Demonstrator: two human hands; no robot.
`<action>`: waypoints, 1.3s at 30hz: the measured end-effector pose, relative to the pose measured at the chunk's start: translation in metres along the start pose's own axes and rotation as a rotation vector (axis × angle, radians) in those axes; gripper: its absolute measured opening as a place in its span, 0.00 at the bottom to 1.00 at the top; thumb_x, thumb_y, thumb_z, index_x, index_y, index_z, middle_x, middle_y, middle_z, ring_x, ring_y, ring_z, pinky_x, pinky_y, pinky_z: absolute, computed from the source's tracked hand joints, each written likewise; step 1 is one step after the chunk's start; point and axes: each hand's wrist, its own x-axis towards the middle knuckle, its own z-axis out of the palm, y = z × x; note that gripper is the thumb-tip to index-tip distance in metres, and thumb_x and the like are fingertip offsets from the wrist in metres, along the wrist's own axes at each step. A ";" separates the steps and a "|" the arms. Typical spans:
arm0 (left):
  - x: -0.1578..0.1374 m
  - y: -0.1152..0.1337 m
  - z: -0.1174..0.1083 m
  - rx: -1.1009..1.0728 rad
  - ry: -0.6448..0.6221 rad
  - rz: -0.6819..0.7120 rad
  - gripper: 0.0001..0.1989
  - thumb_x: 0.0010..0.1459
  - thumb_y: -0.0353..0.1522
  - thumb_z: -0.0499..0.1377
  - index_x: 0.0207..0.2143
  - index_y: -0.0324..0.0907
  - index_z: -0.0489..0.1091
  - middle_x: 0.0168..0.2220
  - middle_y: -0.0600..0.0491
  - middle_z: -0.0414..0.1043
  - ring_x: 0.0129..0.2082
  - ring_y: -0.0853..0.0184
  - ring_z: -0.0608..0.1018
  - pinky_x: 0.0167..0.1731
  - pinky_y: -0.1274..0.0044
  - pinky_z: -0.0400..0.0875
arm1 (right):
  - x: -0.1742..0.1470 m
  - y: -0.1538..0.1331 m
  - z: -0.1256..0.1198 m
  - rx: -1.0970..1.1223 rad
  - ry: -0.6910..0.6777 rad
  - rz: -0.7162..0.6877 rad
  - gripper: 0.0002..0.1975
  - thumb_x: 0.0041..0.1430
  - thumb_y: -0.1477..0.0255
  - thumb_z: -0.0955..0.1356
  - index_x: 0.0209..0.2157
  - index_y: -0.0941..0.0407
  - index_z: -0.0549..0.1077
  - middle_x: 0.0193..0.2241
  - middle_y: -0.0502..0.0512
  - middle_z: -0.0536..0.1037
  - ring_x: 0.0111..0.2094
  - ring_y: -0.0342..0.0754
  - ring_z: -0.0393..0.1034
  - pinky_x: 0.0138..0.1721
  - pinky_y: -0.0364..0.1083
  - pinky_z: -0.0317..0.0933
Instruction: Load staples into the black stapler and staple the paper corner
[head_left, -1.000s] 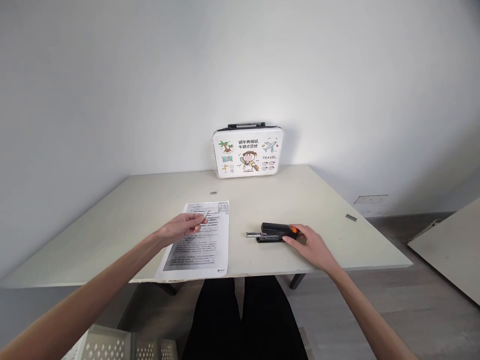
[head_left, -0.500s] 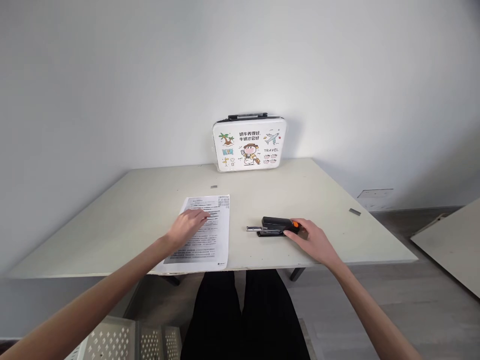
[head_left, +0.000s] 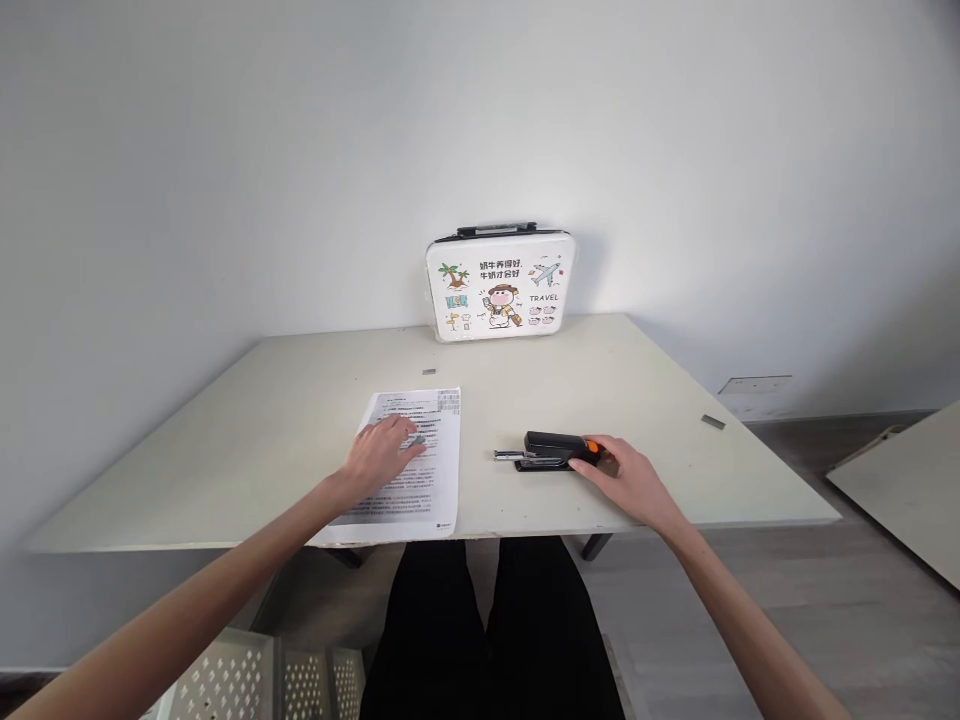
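Note:
My left hand [head_left: 381, 450] is over a printed sheet of paper [head_left: 442, 480] near the table's front edge, its thumb and fingers apart. A small grey strip of staples [head_left: 417, 440] shows on the paper between thumb and fingertips; whether they touch it I cannot tell. My right hand [head_left: 619, 478] grips the rear end of a black stapler [head_left: 551, 448] with an orange part. The stapler lies on the table to the right of the paper, its metal staple tray [head_left: 510, 456] sticking out to the left.
A white case with cartoon prints [head_left: 499, 285] stands against the wall at the back of the pale table [head_left: 315, 380]. One small grey strip [head_left: 429, 372] lies behind the paper, another grey strip [head_left: 713, 422] near the right edge. White perforated baskets [head_left: 232, 675] stand below, left.
My left thumb and fingers have spread apart, showing the grey staple strip more clearly between them. My right hand and the stapler have stayed in place. The view has shifted slightly.

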 end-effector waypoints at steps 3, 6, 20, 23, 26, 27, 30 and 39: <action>0.003 0.002 0.004 0.004 0.003 0.010 0.12 0.64 0.41 0.57 0.39 0.44 0.73 0.46 0.45 0.80 0.46 0.50 0.81 0.52 0.59 0.70 | 0.001 0.001 0.000 -0.001 0.002 -0.005 0.23 0.63 0.48 0.68 0.51 0.48 0.75 0.52 0.57 0.80 0.49 0.59 0.75 0.49 0.56 0.71; 0.002 0.005 0.001 -0.014 -0.003 0.023 0.12 0.66 0.41 0.54 0.39 0.43 0.72 0.46 0.46 0.80 0.45 0.52 0.81 0.49 0.61 0.72 | 0.001 0.002 0.000 -0.001 -0.007 -0.004 0.24 0.63 0.47 0.68 0.52 0.48 0.75 0.52 0.57 0.80 0.50 0.59 0.75 0.50 0.55 0.71; -0.005 0.080 -0.026 -0.459 -0.124 0.181 0.17 0.72 0.42 0.50 0.52 0.44 0.71 0.40 0.51 0.81 0.37 0.62 0.82 0.39 0.71 0.75 | 0.001 -0.001 -0.002 -0.012 0.031 -0.024 0.22 0.64 0.49 0.68 0.51 0.47 0.75 0.51 0.55 0.81 0.49 0.57 0.76 0.49 0.55 0.72; 0.000 0.091 -0.023 -0.462 -0.104 0.199 0.17 0.71 0.41 0.49 0.49 0.44 0.74 0.41 0.50 0.81 0.35 0.63 0.81 0.39 0.71 0.75 | 0.002 0.000 -0.002 -0.014 0.031 -0.045 0.21 0.64 0.49 0.68 0.51 0.48 0.75 0.51 0.55 0.81 0.49 0.57 0.76 0.49 0.55 0.72; 0.003 0.101 -0.013 -0.531 -0.091 0.143 0.19 0.70 0.43 0.51 0.50 0.43 0.75 0.37 0.51 0.79 0.32 0.64 0.80 0.37 0.72 0.74 | 0.003 0.001 -0.003 -0.009 0.025 -0.051 0.21 0.65 0.50 0.68 0.51 0.48 0.74 0.51 0.56 0.81 0.50 0.57 0.75 0.49 0.55 0.72; 0.004 0.104 -0.009 -0.559 -0.100 0.118 0.20 0.70 0.44 0.52 0.52 0.43 0.75 0.34 0.52 0.78 0.31 0.64 0.80 0.36 0.72 0.74 | 0.003 0.001 -0.003 -0.005 0.026 -0.052 0.21 0.65 0.50 0.68 0.51 0.48 0.74 0.51 0.56 0.81 0.50 0.57 0.75 0.50 0.56 0.71; 0.006 0.109 0.002 -0.596 -0.105 0.083 0.22 0.68 0.46 0.56 0.55 0.43 0.74 0.29 0.55 0.75 0.29 0.65 0.78 0.35 0.73 0.73 | 0.004 0.002 -0.003 0.006 0.026 -0.051 0.21 0.65 0.49 0.68 0.51 0.48 0.74 0.51 0.56 0.80 0.51 0.58 0.75 0.50 0.56 0.71; 0.013 0.113 0.014 -0.710 -0.034 0.029 0.23 0.72 0.49 0.50 0.50 0.44 0.76 0.28 0.57 0.69 0.26 0.67 0.69 0.30 0.75 0.66 | 0.004 0.000 -0.006 0.012 0.013 -0.056 0.22 0.65 0.49 0.68 0.52 0.48 0.74 0.51 0.57 0.80 0.51 0.59 0.74 0.49 0.56 0.71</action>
